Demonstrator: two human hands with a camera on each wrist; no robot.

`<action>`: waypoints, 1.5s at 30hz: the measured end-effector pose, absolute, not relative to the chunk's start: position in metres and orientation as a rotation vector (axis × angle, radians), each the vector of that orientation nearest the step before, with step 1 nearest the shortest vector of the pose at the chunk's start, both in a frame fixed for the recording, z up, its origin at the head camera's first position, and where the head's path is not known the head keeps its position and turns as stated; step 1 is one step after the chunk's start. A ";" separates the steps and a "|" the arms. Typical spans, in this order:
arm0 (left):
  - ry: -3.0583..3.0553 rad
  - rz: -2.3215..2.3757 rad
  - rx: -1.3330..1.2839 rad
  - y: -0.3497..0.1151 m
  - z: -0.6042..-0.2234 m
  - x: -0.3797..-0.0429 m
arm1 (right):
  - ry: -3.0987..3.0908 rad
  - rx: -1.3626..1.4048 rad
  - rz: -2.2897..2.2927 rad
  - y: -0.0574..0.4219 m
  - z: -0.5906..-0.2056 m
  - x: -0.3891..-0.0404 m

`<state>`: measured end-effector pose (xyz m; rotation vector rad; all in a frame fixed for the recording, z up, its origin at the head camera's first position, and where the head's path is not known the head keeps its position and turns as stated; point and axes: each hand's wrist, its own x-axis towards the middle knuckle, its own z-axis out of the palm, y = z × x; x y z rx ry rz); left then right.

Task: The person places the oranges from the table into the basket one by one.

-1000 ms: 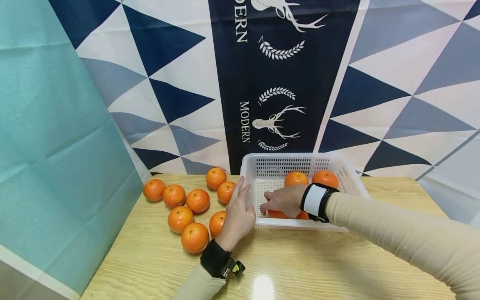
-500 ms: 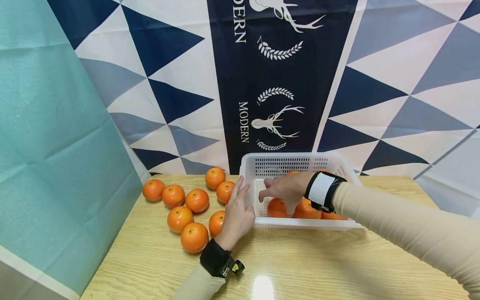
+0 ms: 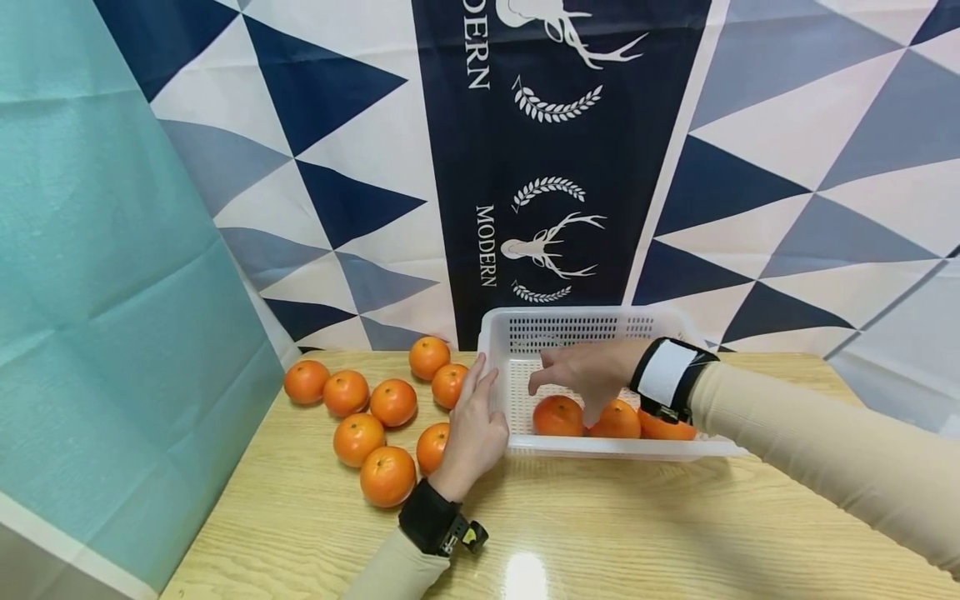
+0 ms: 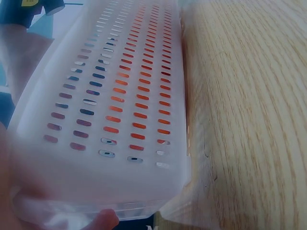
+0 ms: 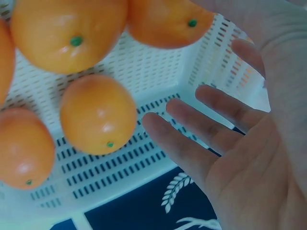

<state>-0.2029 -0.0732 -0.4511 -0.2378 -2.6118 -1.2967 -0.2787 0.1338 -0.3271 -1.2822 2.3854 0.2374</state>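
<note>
Against the left end of the white plastic basket (image 3: 592, 448) lies my left hand (image 3: 472, 429), its straight fingers touching the outside of the wall and rim. The left wrist view shows the slotted long side of the basket (image 4: 120, 105), with orange colour behind the slots. Inside the basket sit several oranges; one orange (image 3: 557, 415) is at the front left, with another orange (image 3: 618, 419) beside it. My right hand (image 3: 588, 371) hovers over them, empty. In the right wrist view its fingers (image 5: 180, 143) are spread, apart from the nearest orange (image 5: 98, 115).
Several loose oranges (image 3: 393, 402) lie on the wooden table (image 3: 600, 533) left of the basket, one close to my left wrist. A patterned cloth (image 3: 360, 167) hangs right behind the basket, and a teal panel (image 3: 127, 292) stands at the left.
My right hand has lifted off the front oranges and moved slightly right and back, its forearm now covering the rear oranges. My left hand stays on the basket's end.
</note>
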 end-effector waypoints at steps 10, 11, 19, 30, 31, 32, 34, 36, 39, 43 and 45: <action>-2.608 -1.284 -0.220 -0.072 -0.453 -0.202 | 2.427 -1.181 0.116 0.161 -0.318 -0.274; -2.607 -1.286 -0.220 -0.072 -0.453 -0.202 | 2.433 -1.173 0.086 0.164 -0.317 -0.274; -2.596 -1.282 -0.235 -0.072 -0.453 -0.202 | 2.467 -1.120 -0.003 0.196 -0.314 -0.275; -2.588 -1.275 -0.243 -0.072 -0.454 -0.202 | 2.522 -1.057 -0.055 0.238 -0.316 -0.274; -2.586 -1.273 -0.244 -0.072 -0.454 -0.203 | 2.527 -1.061 -0.065 0.243 -0.316 -0.274; -2.590 -1.276 -0.243 -0.072 -0.454 -0.203 | 2.534 -1.059 -0.073 0.248 -0.315 -0.274; -2.592 -1.277 -0.241 -0.072 -0.453 -0.203 | 2.550 -1.058 -0.083 0.257 -0.314 -0.273; -2.588 -1.275 -0.239 -0.072 -0.452 -0.203 | 2.562 -1.041 -0.090 0.263 -0.314 -0.273; -2.590 -1.266 -0.233 -0.073 -0.451 -0.202 | 2.574 -1.020 -0.086 0.270 -0.316 -0.272; -2.597 -1.272 -0.229 -0.073 -0.451 -0.201 | 2.598 -1.009 -0.110 0.276 -0.318 -0.271; -2.596 -1.281 -0.230 -0.072 -0.451 -0.201 | 2.622 -1.005 -0.137 0.280 -0.319 -0.270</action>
